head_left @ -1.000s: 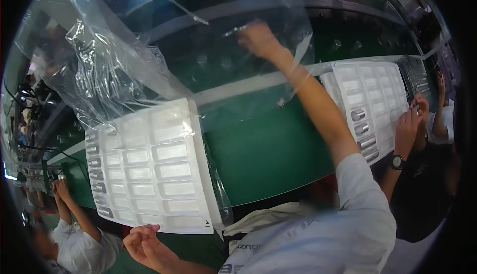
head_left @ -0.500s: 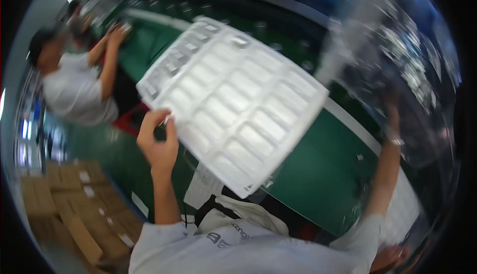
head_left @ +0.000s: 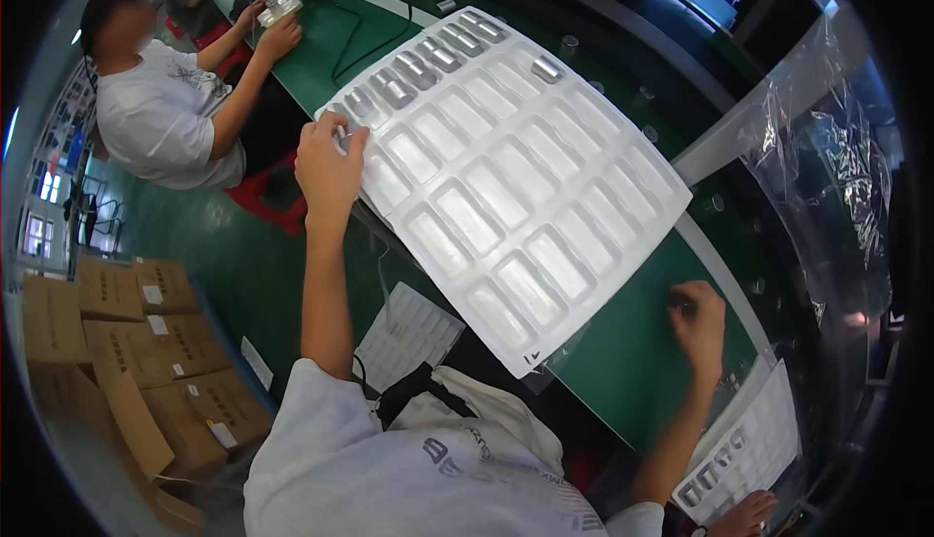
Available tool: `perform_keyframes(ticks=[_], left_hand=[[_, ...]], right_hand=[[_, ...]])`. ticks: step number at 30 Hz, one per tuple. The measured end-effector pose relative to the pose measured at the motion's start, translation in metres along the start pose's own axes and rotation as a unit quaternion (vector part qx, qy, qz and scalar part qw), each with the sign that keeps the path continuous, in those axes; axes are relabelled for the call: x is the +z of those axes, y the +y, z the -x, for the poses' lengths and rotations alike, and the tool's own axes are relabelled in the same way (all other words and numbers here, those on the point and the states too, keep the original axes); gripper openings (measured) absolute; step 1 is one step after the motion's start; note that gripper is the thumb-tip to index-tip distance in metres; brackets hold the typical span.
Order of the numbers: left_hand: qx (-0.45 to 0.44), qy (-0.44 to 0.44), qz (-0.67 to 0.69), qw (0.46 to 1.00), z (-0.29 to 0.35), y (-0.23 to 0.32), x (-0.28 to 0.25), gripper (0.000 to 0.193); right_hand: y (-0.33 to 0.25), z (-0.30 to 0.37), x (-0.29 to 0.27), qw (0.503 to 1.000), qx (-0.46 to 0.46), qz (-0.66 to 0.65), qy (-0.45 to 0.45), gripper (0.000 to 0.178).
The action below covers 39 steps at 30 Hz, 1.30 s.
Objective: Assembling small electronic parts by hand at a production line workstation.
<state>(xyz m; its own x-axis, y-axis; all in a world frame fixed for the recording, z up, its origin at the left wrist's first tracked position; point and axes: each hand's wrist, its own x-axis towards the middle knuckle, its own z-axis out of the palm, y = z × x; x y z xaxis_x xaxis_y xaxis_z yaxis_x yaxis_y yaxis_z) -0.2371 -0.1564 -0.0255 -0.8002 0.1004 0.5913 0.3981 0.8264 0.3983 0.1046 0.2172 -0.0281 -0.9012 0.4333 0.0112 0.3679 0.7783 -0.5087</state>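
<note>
A large white molded plastic tray (head_left: pixel 506 162) with rows of oblong pockets lies tilted across the middle. Silver metal cylinders (head_left: pixel 418 72) fill pockets along its far left side, and one more cylinder (head_left: pixel 547 70) sits apart near the far edge. At the tray's left corner my left hand (head_left: pixel 329 169) has thumb and fingers closed around a small silver cylinder, partly hidden by the fingers. My right hand (head_left: pixel 700 328) is above the green table (head_left: pixel 623 342), right of the tray, fingers curled; a dark bit shows between them, its kind unclear.
Cylinders (head_left: pixel 569 43) stand on the dark green surface beyond the tray. Clear plastic sheeting (head_left: pixel 827 167) hangs at right. Another person's hand (head_left: pixel 744 516) is beside a second tray (head_left: pixel 769 440). A seated co-worker (head_left: pixel 161 109) works at far left. Cardboard boxes (head_left: pixel 146 342) are stacked at lower left.
My right hand has come down from behind the plastic sheeting to above the table. My left hand has moved up to the tray's left corner. The view has shifted, and the tray appears farther right.
</note>
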Motion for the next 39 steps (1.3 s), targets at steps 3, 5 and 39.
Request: perform_keyframes(ticks=[3,5,39], left_hand=[[-0.027,-0.037,-0.057,0.997,-0.01,0.007,0.014,0.028],[-0.021,-0.031,-0.047,0.998,-0.016,0.002,0.002,0.029],[-0.07,-0.506,0.634,0.58,0.178,0.222,-0.04,0.024]], right_hand=[[0.01,0.025,-0.001,0.989,0.057,-0.094,0.094,0.031],[0.002,0.025,-0.003,0.976,-0.002,-0.12,0.182,0.026],[-0.043,0.074,0.056,0.623,0.024,-0.761,0.176,0.028]])
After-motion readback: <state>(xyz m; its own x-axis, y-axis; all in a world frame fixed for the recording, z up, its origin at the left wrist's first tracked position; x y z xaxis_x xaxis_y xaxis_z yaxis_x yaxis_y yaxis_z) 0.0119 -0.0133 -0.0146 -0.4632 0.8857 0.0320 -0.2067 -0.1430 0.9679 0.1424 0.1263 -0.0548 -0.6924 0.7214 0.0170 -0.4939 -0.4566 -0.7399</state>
